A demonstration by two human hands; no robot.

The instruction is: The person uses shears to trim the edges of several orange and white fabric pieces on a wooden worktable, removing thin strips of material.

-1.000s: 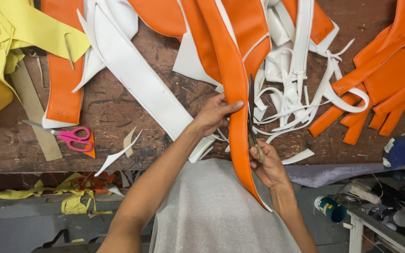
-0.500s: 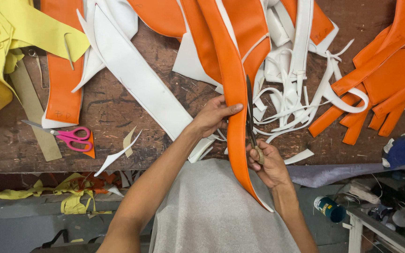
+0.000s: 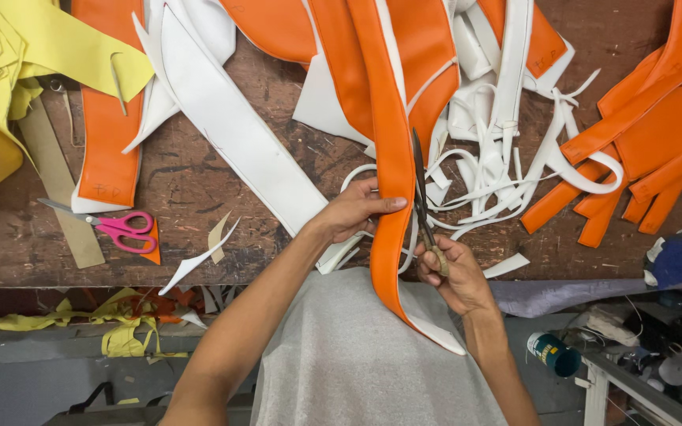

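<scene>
Scissors point(image 3: 421, 193) sit in my right hand point(image 3: 451, 272), fingers curled tight around the handles, blades pointing far along the right edge of the long orange strip point(image 3: 392, 197). My left hand point(image 3: 353, 211) pinches that strip from the left, thumb on top. Beneath lies a worn brown wooden bench point(image 3: 191, 189) strewn with white trimmings point(image 3: 491, 170), with pink scissors point(image 3: 116, 227) far left.

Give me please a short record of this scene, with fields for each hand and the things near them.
left hand: pinches the long orange strip
right hand: works dark scissors along the strip's right edge
surface: worn wooden table
nearby: pink scissors, white trimmings, yellow material
</scene>
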